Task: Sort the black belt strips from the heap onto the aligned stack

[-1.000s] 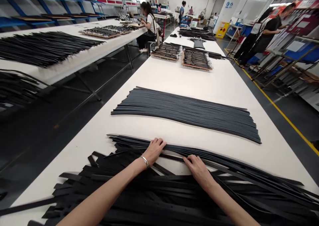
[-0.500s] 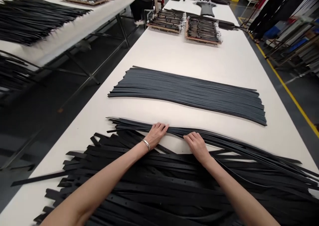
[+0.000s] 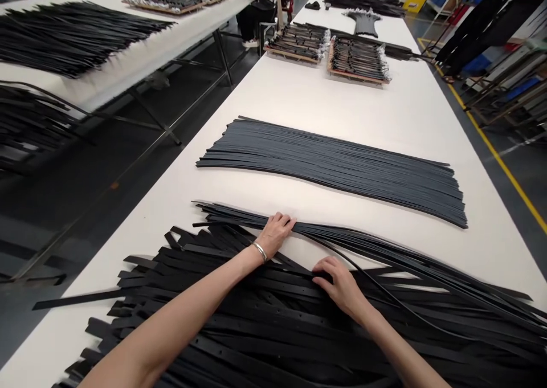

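My left hand [image 3: 277,234], with a silver bangle at the wrist, is closed over a narrow bundle of black straps [image 3: 363,241]. The bundle lies along the far edge of a large, loose pile of black straps [image 3: 273,325]. Lower and to the right, my right hand [image 3: 335,280] has thumb and fingers apart above the pile's edge; nothing shows between them. One thin strap [image 3: 363,271] bows away from the bundle and passes beyond the right hand. Past the bundle lies a neat flat row of dark straps [image 3: 333,166] on the white table [image 3: 307,97].
Two wooden trays [image 3: 359,60] of strap-like pieces stand farther up the table. A second table [image 3: 183,32] on the left carries another spread of black straps [image 3: 77,37]. One person [image 3: 256,12] sits at the back; another person [image 3: 470,29] stands at the right by racks.
My right hand has left the bundle and drawn back toward me with its fingers parted. A thin strap now bows out from the bundle. My left hand stays on it; the view has shifted slightly.
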### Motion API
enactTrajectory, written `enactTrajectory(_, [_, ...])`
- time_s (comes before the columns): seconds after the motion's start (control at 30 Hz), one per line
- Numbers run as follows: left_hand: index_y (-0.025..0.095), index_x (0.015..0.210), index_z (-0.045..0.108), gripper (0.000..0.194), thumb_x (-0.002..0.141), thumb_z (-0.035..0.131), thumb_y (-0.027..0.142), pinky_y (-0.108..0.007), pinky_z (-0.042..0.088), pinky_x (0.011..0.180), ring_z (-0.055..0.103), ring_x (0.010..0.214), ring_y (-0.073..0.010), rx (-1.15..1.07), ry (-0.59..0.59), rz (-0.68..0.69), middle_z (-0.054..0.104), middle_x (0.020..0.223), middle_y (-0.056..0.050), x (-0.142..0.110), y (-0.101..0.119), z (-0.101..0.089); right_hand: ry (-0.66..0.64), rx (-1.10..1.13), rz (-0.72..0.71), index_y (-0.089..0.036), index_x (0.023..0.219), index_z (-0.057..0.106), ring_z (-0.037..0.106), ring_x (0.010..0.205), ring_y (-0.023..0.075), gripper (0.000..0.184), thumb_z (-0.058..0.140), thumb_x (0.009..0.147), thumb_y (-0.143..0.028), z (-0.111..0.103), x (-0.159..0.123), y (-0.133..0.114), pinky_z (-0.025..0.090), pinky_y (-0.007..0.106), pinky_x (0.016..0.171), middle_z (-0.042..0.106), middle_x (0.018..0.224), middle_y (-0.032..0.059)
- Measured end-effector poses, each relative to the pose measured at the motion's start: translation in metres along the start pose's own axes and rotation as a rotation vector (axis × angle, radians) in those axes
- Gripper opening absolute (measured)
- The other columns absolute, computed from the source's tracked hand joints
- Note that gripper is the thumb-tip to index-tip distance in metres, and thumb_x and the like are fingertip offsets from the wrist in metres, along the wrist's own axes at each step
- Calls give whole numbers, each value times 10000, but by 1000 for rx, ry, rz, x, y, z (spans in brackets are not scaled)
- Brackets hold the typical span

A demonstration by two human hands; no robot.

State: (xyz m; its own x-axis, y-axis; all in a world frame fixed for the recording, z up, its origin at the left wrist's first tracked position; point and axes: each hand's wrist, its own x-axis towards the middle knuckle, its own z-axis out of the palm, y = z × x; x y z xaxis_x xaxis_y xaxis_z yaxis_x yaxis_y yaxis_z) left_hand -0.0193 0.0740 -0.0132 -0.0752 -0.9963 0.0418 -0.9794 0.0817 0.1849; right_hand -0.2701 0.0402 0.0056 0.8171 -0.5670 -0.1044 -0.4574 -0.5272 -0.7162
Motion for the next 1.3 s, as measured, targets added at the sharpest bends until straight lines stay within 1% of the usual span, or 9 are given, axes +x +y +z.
enactTrajectory(0.13, [210,1229,447,350,893,407,122,-371,405,816,439,960,-233,26,-31,0,538,1069,-79,4,-1,-6,-96,206,175,-209,790,597,535,749,163,157,704,687,-261,-8,27,-2,434,291,680,589,774,-10])
enactTrajectory(0.3, [193,1177,474,296,882,483,172,-365,416,791,453,951,-232,63,-53,11,539,1056,-69,7,-1,-9,-17,656,348,-194,773,568,437,545,101,339,768,603,-408,-12,47,1,319,214,462,514,609,-55])
enactTrajectory(0.47, [190,1177,476,292,886,478,165,-365,417,793,447,952,-230,78,-52,3,542,1058,-67,7,-1,-9,-6,785,403,-181,805,653,482,557,114,338,734,642,-465,-4,43,7,378,244,534,577,620,-23])
enactTrajectory(0.6, [197,1212,463,312,901,456,170,-357,415,811,449,946,-220,35,-18,0,543,1071,-71,4,-2,-5,185,309,174,-199,813,674,556,714,167,128,607,802,-308,3,44,10,426,296,672,634,758,22])
enactTrajectory(0.7, [187,1280,420,355,930,424,248,-377,408,856,445,985,-226,-2,43,5,524,1132,-94,-1,-4,1,332,-123,-62,-198,814,633,540,815,185,193,460,897,-177,9,55,7,423,312,735,620,800,37])
enactTrajectory(0.8, [168,1374,319,474,934,419,315,-410,380,918,423,1069,-252,-10,80,58,481,1220,-128,-6,-9,10,373,-422,-132,-177,850,599,520,809,193,216,400,927,-146,16,67,2,430,319,744,592,786,44])
enactTrajectory(0.93, [180,1419,264,496,931,357,172,-412,373,923,416,1076,-253,36,65,92,491,1216,-125,-6,-16,19,320,-601,-189,-164,1089,560,511,854,210,241,385,927,-128,12,60,13,442,324,775,589,909,67])
enactTrajectory(1.07, [164,1412,286,516,905,335,86,-405,368,931,410,1057,-246,45,61,89,498,1211,-119,-5,-17,20,252,-755,-175,-147,1154,522,529,876,226,280,423,896,-104,-29,4,71,450,333,751,588,934,88])
enactTrajectory(1.3, [130,1383,340,489,896,359,89,-401,371,921,410,1026,-246,45,73,92,509,1193,-122,-4,-16,18,87,-1192,-31,-121,1049,559,565,834,221,276,419,826,-36,-152,-99,180,400,365,764,616,890,104])
